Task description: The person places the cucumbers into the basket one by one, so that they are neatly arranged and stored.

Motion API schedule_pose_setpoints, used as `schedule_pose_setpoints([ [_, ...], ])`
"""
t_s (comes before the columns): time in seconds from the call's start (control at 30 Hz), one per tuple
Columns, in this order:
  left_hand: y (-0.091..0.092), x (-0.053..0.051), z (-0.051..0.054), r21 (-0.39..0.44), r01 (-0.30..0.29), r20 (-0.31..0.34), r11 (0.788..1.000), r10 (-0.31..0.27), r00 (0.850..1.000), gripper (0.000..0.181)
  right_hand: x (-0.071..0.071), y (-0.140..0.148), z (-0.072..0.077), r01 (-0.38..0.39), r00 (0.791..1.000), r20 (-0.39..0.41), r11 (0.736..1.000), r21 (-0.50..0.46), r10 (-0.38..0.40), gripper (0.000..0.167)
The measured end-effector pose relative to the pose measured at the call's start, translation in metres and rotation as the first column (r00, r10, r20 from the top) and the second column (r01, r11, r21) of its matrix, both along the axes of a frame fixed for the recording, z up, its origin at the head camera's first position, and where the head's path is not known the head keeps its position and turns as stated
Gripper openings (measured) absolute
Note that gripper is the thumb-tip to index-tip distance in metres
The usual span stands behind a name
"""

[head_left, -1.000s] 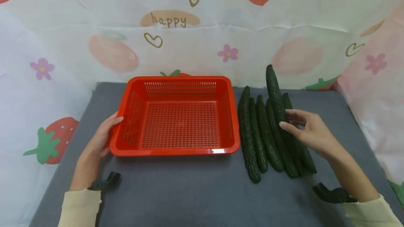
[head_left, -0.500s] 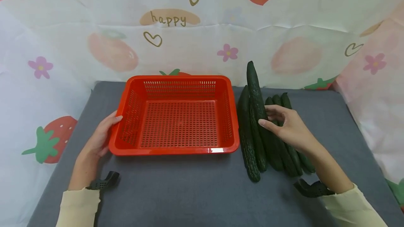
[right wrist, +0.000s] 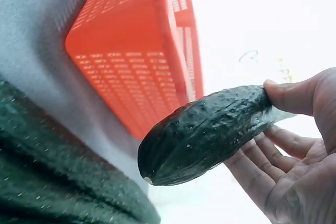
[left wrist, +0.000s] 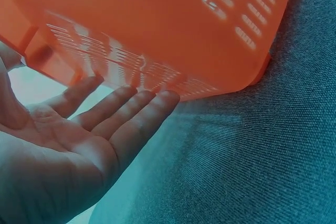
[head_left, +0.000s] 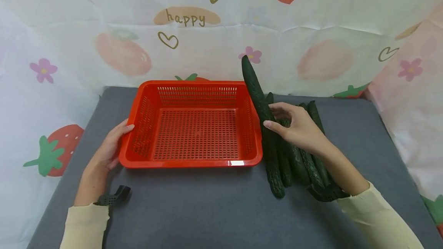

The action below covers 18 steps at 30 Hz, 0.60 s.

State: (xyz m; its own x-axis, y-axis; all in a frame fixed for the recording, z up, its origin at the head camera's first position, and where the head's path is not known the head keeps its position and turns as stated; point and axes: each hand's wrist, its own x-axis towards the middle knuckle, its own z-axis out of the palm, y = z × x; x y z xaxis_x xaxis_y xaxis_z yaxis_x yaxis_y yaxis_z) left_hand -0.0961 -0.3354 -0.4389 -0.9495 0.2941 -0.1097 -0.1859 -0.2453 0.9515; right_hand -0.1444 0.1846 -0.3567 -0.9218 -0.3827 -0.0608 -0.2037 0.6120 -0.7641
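Observation:
The red plastic basket (head_left: 190, 164) with slotted walls stands on the table's left-centre, nothing inside it. My left hand (head_left: 109, 147) grips its left side, thumb over the rim; in the left wrist view the fingers of the left hand (left wrist: 105, 135) lie against the outer wall. My right hand (head_left: 299, 130) pinches a long dark green cucumber (head_left: 254, 89) between thumb and fingers, raised beside the basket's right rim and tilted up to the left. In the right wrist view the rounded near end of the held cucumber (right wrist: 199, 137) shows, in front of the basket (right wrist: 126, 72).
Several more cucumbers (head_left: 275, 178) lie side by side to the right of the basket, partly covered by the right hand and forearm. A grey cloth (head_left: 207, 210) covers the table. Behind hangs a printed curtain (head_left: 214, 57) with fruit and flowers.
My right hand has carried the held cucumber leftward from above the right of the row to the basket's right edge, tilting it further left. The left hand keeps its place on the basket.

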Motion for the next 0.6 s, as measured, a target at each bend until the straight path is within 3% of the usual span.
schedule_pose_setpoints([
  [0.33,-0.001,0.0,-0.002,0.019,0.012,-0.011,1.0,-0.012,1.0,0.035,-0.012,-0.029,0.006,-0.107,0.99,-0.094,0.994,-0.013,0.106,0.049],
  [0.47,-0.002,-0.002,-0.002,0.105,0.069,-0.032,0.992,-0.066,0.997,0.039,-0.015,-0.043,0.009,-0.163,0.98,-0.124,0.986,-0.023,0.159,0.045],
  [0.6,-0.003,-0.002,-0.002,0.134,0.086,-0.05,0.987,-0.079,0.996,0.041,-0.017,-0.056,0.011,-0.201,0.968,-0.151,0.98,0.002,0.199,0.042],
])
